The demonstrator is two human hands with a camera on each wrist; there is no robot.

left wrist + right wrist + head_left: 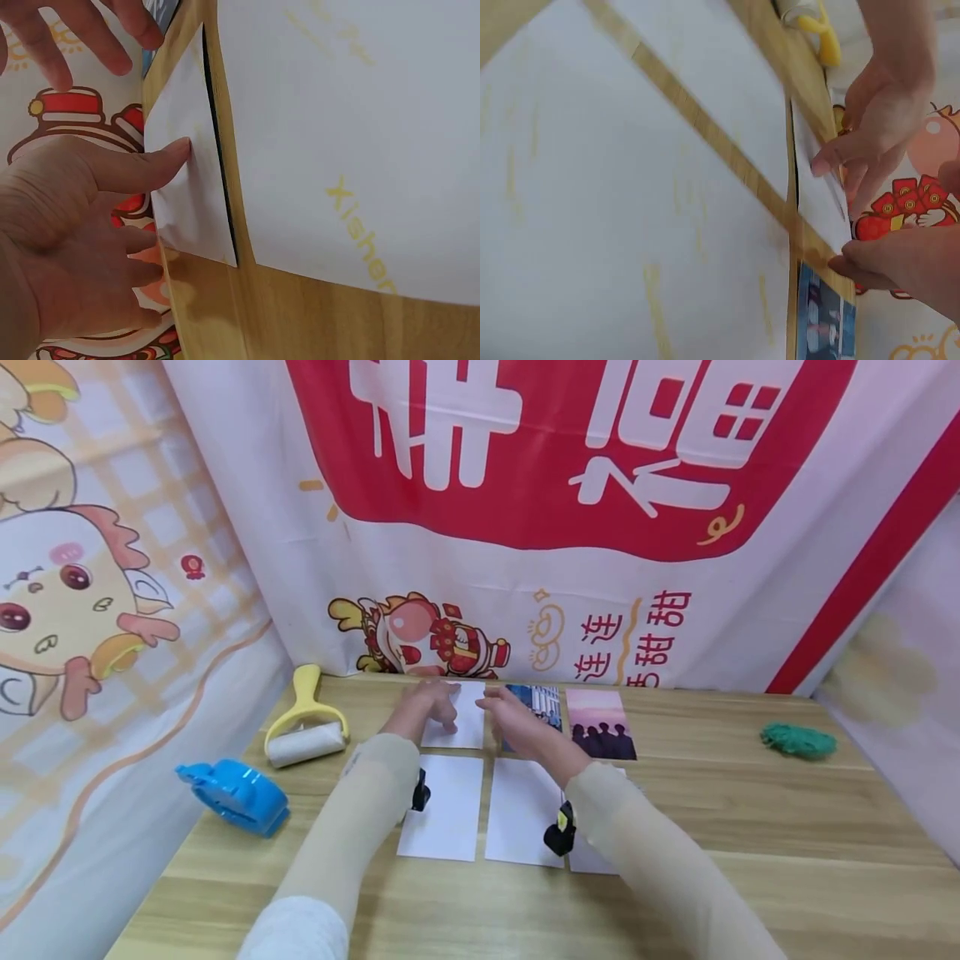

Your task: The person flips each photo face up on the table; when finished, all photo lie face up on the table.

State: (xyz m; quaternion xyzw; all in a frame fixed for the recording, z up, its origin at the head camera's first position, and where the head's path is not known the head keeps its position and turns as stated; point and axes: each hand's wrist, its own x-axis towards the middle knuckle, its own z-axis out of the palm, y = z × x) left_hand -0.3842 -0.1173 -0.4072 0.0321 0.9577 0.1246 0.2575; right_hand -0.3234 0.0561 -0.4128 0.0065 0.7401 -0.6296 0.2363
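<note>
A small white card (468,720) lies at the back of the wooden table, against the printed cloth. My left hand (432,702) is over its left side; in the left wrist view the left thumb (174,161) touches the white face, while the other fingers extend at its far edge. A thin dark edge shows along one side. My right hand (521,722) is by the card's right edge, its fingertips close to the corner in the right wrist view. Beside it are a blue photo card (546,702) and a pink photo card (600,724) with dark silhouettes.
In front lie white sheets, a left one (442,810), a middle one (521,814) and one partly under my right forearm. A yellow-handled roller (307,727) and a blue plastic tool (236,795) stand left. A green crumpled bundle (798,740) is far right.
</note>
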